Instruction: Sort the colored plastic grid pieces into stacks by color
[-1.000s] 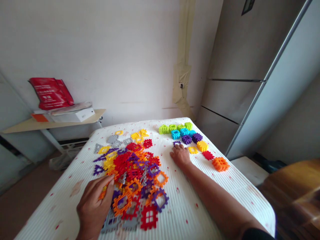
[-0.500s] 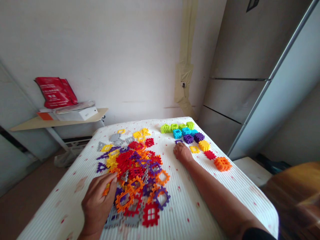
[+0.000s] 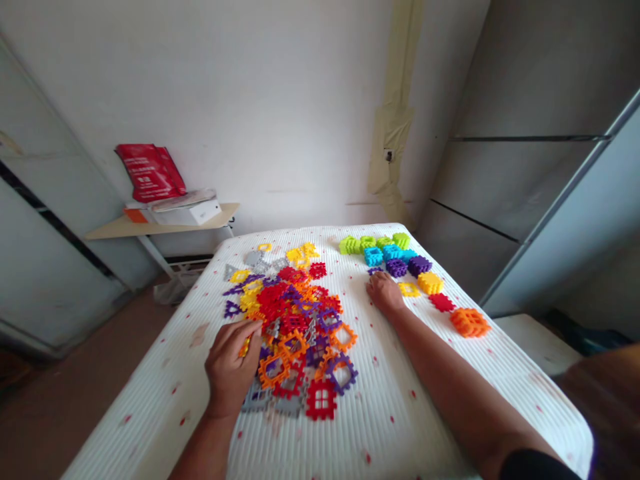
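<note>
At the near left edge of a heap of plastic interlocking tiles [image 3: 273, 303], my left hand [image 3: 230, 363] is closed, its thumb and fingers pinching an orange-yellow tile [image 3: 245, 347] that is mostly covered. The heap mixes red, orange, purple, yellow and grey notched squares and triangles. My right hand [image 3: 386, 295] rests across the table, fingers curled on a purple tile [image 3: 375, 271] that lies flat. Right beside it is a yellow frame tile [image 3: 409, 289]. Purple stacks [image 3: 396, 268] stand just beyond that hand.
Sorted stacks line the right side: green [image 3: 367, 244], blue [image 3: 373, 256], yellow [image 3: 431, 283], red [image 3: 442, 303] and orange [image 3: 470, 323]. A white quilted cover [image 3: 380, 413] lies over the table. Behind left, a side table [image 3: 117, 229] bears a red bag [image 3: 150, 173]. A grey cabinet [image 3: 530, 87] stands right.
The whole view has swung, so the table and things appear farther right and slightly higher. Both hands keep about the same places beside the heap and the purple tile.
</note>
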`<state>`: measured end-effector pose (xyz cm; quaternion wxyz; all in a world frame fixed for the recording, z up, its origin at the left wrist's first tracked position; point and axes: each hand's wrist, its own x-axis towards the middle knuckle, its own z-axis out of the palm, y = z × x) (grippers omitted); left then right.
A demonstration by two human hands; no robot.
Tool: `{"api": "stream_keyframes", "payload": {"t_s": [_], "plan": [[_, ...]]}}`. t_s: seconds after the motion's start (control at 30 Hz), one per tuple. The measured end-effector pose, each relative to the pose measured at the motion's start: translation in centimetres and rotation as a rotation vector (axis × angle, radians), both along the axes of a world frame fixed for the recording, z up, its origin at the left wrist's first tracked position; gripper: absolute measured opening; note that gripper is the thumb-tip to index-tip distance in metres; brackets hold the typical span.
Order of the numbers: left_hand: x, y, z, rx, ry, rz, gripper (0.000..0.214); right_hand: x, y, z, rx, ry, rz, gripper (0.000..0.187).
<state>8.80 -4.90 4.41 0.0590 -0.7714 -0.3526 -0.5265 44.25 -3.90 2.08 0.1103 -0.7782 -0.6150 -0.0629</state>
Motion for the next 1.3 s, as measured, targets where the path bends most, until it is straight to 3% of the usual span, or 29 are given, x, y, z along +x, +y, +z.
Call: {"api": "stream_keyframes", "payload": {"t_s": [0.2,0.3,0.47,0.57,0.73,0.87,1.03,1.17,1.3], "plan": [[0.0,0.0,-0.2,-0.015,0.004,-0.011,0.016,-0.7,-0.9,0.7,0.081,-0.002,0.049,0.024],[0.2,-0.1,-0.2,-0.03,0.015,-0.03,0.017,-1.6,-1.5,1.2,0.127,0.133,0.243,0.024],[0.6,-0.2,0.0,-0.039,0.032,-0.05,0.015,-4.2,-2.4,2.4,0.042,0.44,0.616,0.029],[0.7,-0.2,0.0,-0.042,0.041,-0.044,0.014,-5.9,-2.8,3.1,-0.009,0.48,0.727,0.036],[0.6,-0.1,-0.1,-0.033,0.039,-0.052,0.014,-7.4,-2.9,3.2,-0.053,0.413,0.82,0.03],[0.5,0.0,-0.2,-0.029,0.045,-0.062,0.015,-6.5,-2.6,3.1,-0.007,0.396,0.778,0.034],[0.4,0.1,-0.3,-0.032,0.041,-0.058,0.014,-2.8,-2.0,2.7,0.116,0.303,0.664,0.034],[0.5,0.1,-0.2,-0.01,0.046,-0.064,0.015,-0.1,-1.5,1.3,0.092,0.234,0.47,0.039],[0.4,0.1,-0.3,-0.016,0.047,-0.045,0.014,0.0,-1.5,1.0,0.058,0.24,0.282,0.031]]}}
